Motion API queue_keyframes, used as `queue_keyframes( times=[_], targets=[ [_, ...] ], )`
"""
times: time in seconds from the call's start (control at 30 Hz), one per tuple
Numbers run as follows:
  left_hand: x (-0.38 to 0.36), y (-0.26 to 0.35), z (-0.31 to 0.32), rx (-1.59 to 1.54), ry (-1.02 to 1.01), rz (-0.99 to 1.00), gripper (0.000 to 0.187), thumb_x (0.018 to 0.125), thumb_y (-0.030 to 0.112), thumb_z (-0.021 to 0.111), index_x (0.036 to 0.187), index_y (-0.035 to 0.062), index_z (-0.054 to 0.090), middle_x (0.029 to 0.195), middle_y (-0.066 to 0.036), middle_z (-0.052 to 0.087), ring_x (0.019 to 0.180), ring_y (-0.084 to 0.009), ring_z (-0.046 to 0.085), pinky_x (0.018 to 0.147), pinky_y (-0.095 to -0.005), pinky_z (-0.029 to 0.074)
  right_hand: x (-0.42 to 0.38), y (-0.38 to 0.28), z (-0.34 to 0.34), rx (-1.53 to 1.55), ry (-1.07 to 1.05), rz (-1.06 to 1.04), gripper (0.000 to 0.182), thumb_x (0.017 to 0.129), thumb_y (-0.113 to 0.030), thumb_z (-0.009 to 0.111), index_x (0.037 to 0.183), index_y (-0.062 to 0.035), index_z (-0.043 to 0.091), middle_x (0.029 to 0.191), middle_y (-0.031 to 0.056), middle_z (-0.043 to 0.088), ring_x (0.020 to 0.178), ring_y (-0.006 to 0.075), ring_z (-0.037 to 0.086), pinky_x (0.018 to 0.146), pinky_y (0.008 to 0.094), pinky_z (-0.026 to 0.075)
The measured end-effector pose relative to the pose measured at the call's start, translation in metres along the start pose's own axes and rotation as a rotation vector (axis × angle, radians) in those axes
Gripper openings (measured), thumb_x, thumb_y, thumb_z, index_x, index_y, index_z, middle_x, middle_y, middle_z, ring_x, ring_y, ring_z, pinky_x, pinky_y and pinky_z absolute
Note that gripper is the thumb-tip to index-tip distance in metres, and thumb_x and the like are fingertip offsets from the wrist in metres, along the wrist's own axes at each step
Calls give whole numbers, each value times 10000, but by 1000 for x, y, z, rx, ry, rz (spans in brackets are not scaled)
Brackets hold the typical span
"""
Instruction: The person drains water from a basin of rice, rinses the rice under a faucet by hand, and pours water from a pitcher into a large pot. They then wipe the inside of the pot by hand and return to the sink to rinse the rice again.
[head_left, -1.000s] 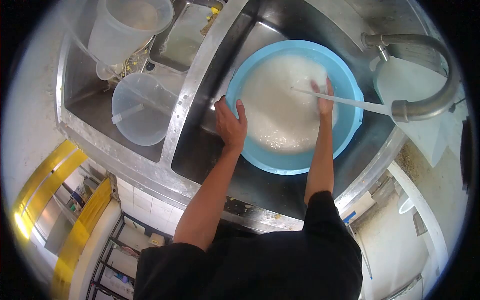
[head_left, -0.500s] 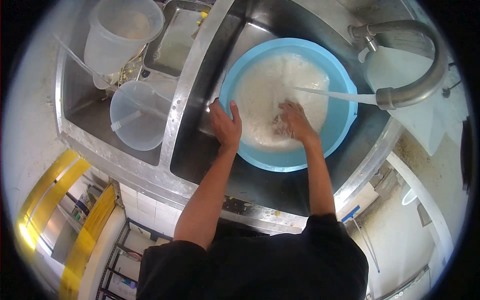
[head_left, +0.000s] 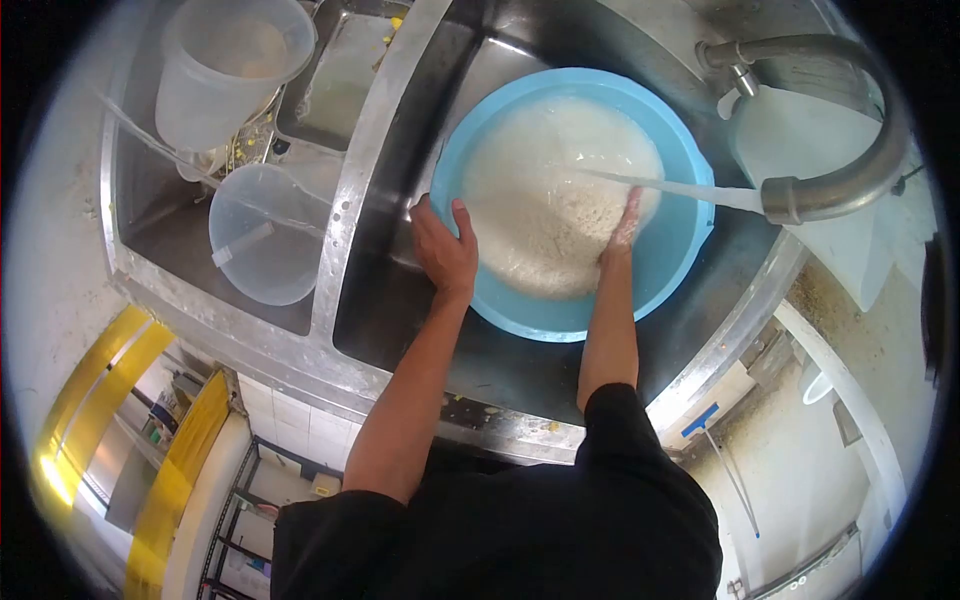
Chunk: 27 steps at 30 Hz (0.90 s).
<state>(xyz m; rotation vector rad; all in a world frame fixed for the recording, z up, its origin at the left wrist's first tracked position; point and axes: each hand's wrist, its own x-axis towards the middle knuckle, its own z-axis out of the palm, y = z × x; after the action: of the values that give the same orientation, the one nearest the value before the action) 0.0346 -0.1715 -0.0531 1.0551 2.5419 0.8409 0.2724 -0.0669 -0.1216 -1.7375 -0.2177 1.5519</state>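
A round blue basin stands in the right sink compartment, holding cloudy water over pale grains. My left hand grips the basin's left rim, thumb on the inner side and fingers outside. Inside the basin, at its right part, my right hand is partly under the water, seen edge-on; its fingers are mostly hidden. Water runs from the curved metal faucet into the basin, passing just above my right hand.
In the left sink compartment are a translucent bucket, a clear round container and a metal tray with yellow scraps. A metal divider separates the compartments. White sheeting lies behind the faucet.
My right hand has moved right, from the middle of the basin towards its right side. The water looks cloudier at the upper left. My left hand stays on the rim.
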Motion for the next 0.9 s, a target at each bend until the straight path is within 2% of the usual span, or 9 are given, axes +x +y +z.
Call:
queue_keyframes(
  times=[0.07,0.13,0.23,0.3,0.43,0.53,0.6,0.7,0.9],
  targets=[
    [0,-2,1,38,19,30,435,957,307,518,1198,-50,455,1066,-227,536,995,-415,559,816,-481,455,13,10,6,86,4,121,698,940,-576,425,1457,-111,358,1427,97,449,1255,257,486,1051,447,385],
    [2,0,-1,10,-3,2,447,961,315,517,1197,-59,452,1076,-250,535,1007,-433,554,834,-481,446,62,53,-13,-105,-400,153,748,893,-604,514,1429,-97,394,1392,93,485,1233,260,505,1027,427,407],
    [3,5,-3,-23,-36,-27,457,966,321,516,1195,-68,448,1081,-272,536,1015,-451,549,848,-480,438,-16,-5,43,-1227,-626,-122,770,835,-511,634,1411,-52,408,1440,141,412,1303,312,412,1083,499,310],
    [1,4,-4,-18,-38,-37,455,966,320,515,1194,-68,446,1075,-271,536,1011,-450,550,844,-479,439,-86,-23,58,-1697,-551,-386,796,797,-449,715,1399,-22,418,1472,173,364,1350,348,350,1120,546,245],
    [4,5,-4,11,-26,-18,439,965,315,516,1183,-61,456,1072,-266,537,1007,-446,551,834,-483,443,-139,11,19,-1912,-176,-764,950,701,-411,796,1438,-18,342,1435,212,403,1338,412,343,1104,492,273],
    [2,0,1,25,-17,-17,432,961,315,512,1183,-52,462,1074,-245,536,995,-430,557,821,-483,452,-88,79,-43,-1399,-5,-443,950,760,-518,712,1477,-53,297,1554,187,186,1415,377,227,1146,541,165],
    [-11,-4,-5,30,-30,-27,431,957,317,510,1188,-44,464,1072,-224,536,986,-414,562,813,-482,458,-33,135,-73,-1314,91,-218,1024,764,-502,715,1507,-45,180,1569,187,144,1435,385,155,1166,517,142],
    [4,0,3,35,33,9,433,957,317,509,1186,-49,467,1082,-227,536,992,-418,560,822,-484,458,-13,116,-53,-1114,83,-118,947,798,-499,655,1499,-50,203,1561,175,172,1437,364,157,1165,514,151],
    [-2,0,-2,51,-36,-41,444,958,324,506,1194,-49,459,1088,-225,533,1014,-415,555,836,-480,458,-18,58,3,280,-32,358,741,903,-489,474,1474,-63,273,1537,138,257,1442,301,164,1161,502,175]
  ],
)
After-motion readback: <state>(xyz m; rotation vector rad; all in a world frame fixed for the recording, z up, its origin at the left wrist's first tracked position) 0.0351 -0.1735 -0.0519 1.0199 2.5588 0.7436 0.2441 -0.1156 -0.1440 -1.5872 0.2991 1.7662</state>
